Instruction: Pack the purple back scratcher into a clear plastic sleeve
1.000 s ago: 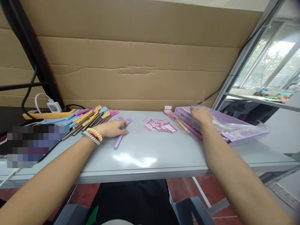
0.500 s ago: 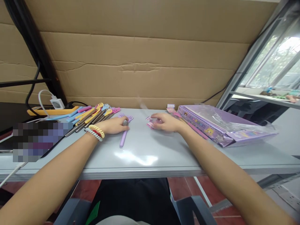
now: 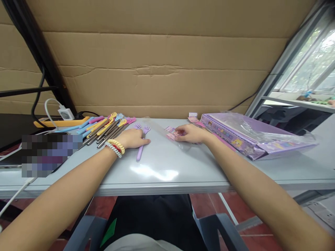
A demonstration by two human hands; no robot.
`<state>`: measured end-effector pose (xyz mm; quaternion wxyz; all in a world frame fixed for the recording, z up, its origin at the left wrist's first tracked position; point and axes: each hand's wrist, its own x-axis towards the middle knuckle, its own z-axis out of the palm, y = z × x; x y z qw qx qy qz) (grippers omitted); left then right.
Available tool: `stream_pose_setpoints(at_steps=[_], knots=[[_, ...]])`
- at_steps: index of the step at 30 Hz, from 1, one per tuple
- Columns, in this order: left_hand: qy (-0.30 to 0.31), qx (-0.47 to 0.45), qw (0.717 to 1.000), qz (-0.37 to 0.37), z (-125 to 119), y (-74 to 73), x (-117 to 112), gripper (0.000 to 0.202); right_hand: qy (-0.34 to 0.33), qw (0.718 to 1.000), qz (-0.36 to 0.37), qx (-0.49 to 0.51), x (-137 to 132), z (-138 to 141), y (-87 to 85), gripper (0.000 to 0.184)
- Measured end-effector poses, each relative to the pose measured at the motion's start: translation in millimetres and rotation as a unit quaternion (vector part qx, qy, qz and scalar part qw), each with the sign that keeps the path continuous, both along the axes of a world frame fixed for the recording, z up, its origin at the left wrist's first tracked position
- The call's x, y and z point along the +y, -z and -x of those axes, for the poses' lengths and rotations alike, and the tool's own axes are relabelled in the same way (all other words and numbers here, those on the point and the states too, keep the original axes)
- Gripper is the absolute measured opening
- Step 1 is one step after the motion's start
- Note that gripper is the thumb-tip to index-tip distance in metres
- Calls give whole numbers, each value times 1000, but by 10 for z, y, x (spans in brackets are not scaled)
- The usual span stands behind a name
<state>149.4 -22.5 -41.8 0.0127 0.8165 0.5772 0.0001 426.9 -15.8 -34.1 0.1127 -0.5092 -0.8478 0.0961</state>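
Note:
My left hand (image 3: 133,138), with braided bands at the wrist, is closed over the purple back scratchers (image 3: 140,153) on the desk. Two purple claw heads show beyond my fingers, and one purple handle sticks out below my thumb. Most of these fingers are hidden. My right hand (image 3: 192,134) rests further right, its fingers pinching a clear plastic bag (image 3: 157,126) with small pink printed cards (image 3: 171,133) at my fingertips. Left of my left hand lies a pile of back scratchers (image 3: 107,129) in yellow, blue and pink with metal shafts.
A purple printed box (image 3: 235,134) with clear wrapping stands at the right, pink items along its left side. At the left are a blurred-out phone-like object (image 3: 49,153), a yellow power strip (image 3: 49,122) and a white charger (image 3: 66,113). Cardboard (image 3: 157,83) backs the desk (image 3: 157,170).
The clear bag has settled from a blur to lying stretched leftward from my right hand. My left thumb has extended across the scratcher's shaft. The view has shifted slightly.

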Motion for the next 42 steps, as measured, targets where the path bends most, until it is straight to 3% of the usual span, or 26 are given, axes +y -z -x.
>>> stream_pose_setpoints(at_steps=[11, 18, 23, 27, 29, 31, 34, 36, 39, 42], knots=[[-16, 24, 999, 15, -45, -16, -5, 51, -39, 996, 17, -74, 68, -14, 77, 80], [-73, 3, 997, -18, -41, -58, -20, 44, -2, 996, -37, -75, 1, 242, 235, 65], [-87, -94, 988, -87, -66, -77, -64, 36, -51, 996, -69, -13, 4, 236, 222, 68], [-50, -273, 954, -110, -122, -56, -61, 33, -88, 989, -112, 31, 3, 200, 168, 60], [-22, -400, 915, -45, -166, -40, -59, 33, -97, 986, -125, 45, -41, 220, 119, 55], [9, -511, 859, 44, -214, -19, -66, 28, -104, 984, -133, 60, -105, 263, 63, 50], [73, -589, 792, 139, -279, 17, -95, 26, -126, 978, -139, 92, -200, 337, -3, 45], [120, -591, 782, 161, -309, 39, -120, 31, -146, 975, -122, 112, -247, 378, -18, 42], [158, -567, 792, 163, -332, 63, -143, 35, -155, 976, -99, 118, -283, 416, -6, 40], [175, -552, 799, 159, -338, 80, -147, 36, -132, 977, -130, 106, -295, 427, 8, 36]])
